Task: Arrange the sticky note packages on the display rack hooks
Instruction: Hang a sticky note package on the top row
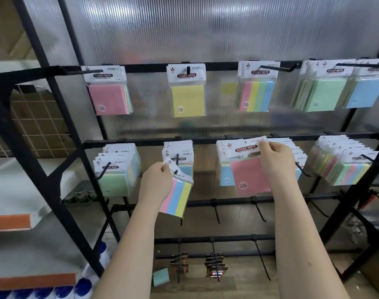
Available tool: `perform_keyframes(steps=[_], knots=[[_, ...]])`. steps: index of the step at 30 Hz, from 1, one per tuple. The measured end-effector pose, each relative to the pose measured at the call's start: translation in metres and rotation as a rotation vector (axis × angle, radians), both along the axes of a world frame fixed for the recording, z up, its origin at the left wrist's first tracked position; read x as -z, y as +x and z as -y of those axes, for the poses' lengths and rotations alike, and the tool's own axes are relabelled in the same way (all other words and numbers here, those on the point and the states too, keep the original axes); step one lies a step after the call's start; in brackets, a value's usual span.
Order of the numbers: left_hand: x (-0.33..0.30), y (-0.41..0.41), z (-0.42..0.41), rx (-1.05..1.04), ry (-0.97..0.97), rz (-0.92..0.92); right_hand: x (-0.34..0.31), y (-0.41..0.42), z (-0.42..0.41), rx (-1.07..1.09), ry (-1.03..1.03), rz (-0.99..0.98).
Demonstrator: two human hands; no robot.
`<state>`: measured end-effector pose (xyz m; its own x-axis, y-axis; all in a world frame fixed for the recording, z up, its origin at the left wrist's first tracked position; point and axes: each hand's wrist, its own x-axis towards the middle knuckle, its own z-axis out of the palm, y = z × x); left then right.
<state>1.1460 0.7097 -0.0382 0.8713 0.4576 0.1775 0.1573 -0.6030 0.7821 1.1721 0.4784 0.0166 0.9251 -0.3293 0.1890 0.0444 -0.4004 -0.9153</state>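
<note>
My left hand [157, 180] pinches the header of a striped pink, blue and yellow sticky note package [176, 198] at the tip of a middle-row hook [177, 161]. My right hand [274, 158] pinches the top edge of a pink sticky note package [247, 175] in front of the stack on the neighbouring hook to the right. The black display rack [205, 140] carries other packages: pink [108, 98], yellow [187, 100], striped [256, 94] and green and blue ones [335, 93] on the top row.
Full stacks hang at the middle row's left [116, 169] and right [343, 165]. Bare hooks [259, 209] stick out on the lower bars, and dark packages [215, 266] hang near the floor. A teal pad [161, 277] lies below. Shelves [11, 221] stand at left.
</note>
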Motion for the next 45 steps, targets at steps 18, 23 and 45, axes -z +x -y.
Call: perform_keyframes(steps=[18, 23, 45], knots=[[-0.048, 0.003, 0.029, 0.124, 0.231, 0.044, -0.005, -0.011, 0.046, 0.166, -0.087, 0.214], [-0.062, 0.017, 0.071, 0.097, 0.155, 0.15, -0.013, 0.012, 0.084, 0.1, -0.042, 0.282], [-0.131, 0.036, 0.198, -0.059, -0.131, 0.734, -0.016, 0.06, 0.193, -0.086, 0.071, 0.248]])
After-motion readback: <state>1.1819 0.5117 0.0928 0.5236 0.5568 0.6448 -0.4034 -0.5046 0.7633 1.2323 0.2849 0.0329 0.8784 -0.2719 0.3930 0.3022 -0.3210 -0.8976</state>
